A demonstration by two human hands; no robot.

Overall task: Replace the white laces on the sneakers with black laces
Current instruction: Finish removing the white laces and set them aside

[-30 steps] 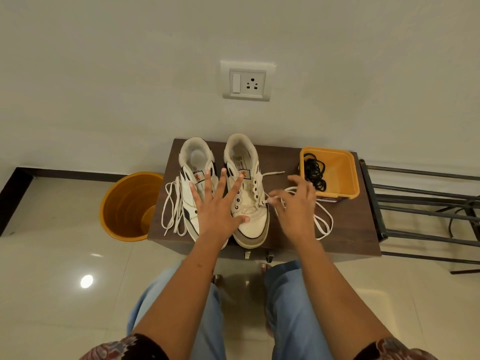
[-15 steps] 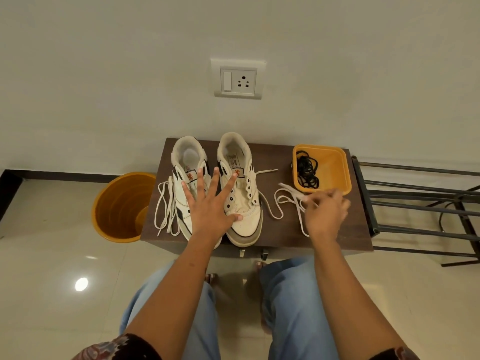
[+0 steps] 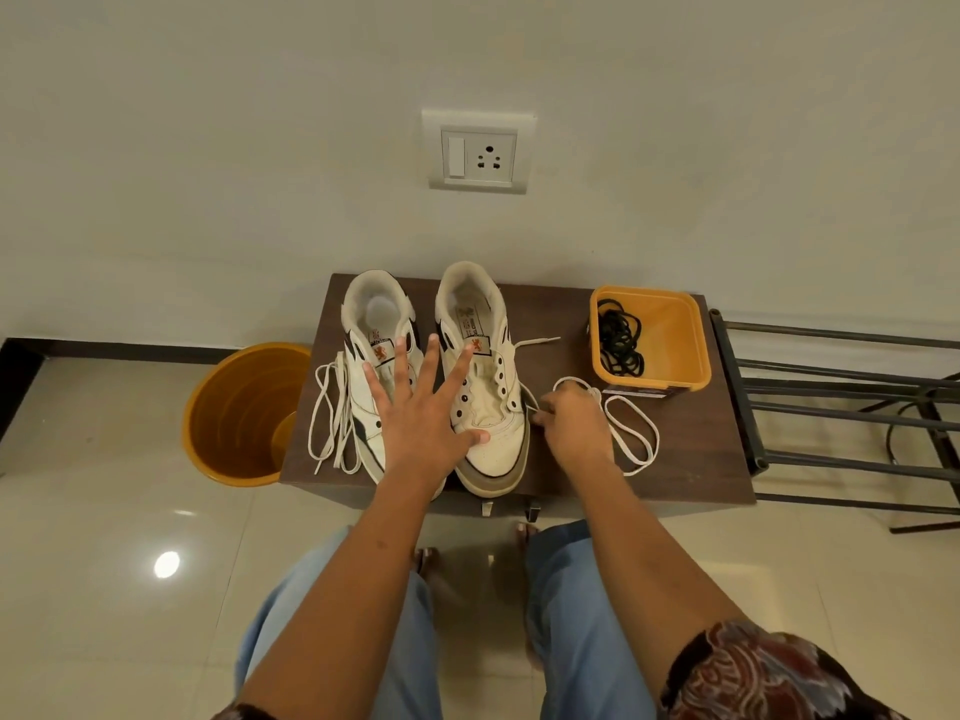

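- Flatly, the left hand (image 3: 422, 414) spreads across both sneakers (image 3: 488, 407).
- Right hand (image 3: 574, 428) pinches the white lace (image 3: 631, 433) beside that shoe; black laces (image 3: 618, 337) lie beyond it.

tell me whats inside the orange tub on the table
A loose tangle of black laces lies against the left side of the orange tub; the rest shows bare orange floor. Anything beneath the tangle is hidden.

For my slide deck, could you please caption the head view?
Left hand steadies the right sneaker while right hand pulls out its white lace.
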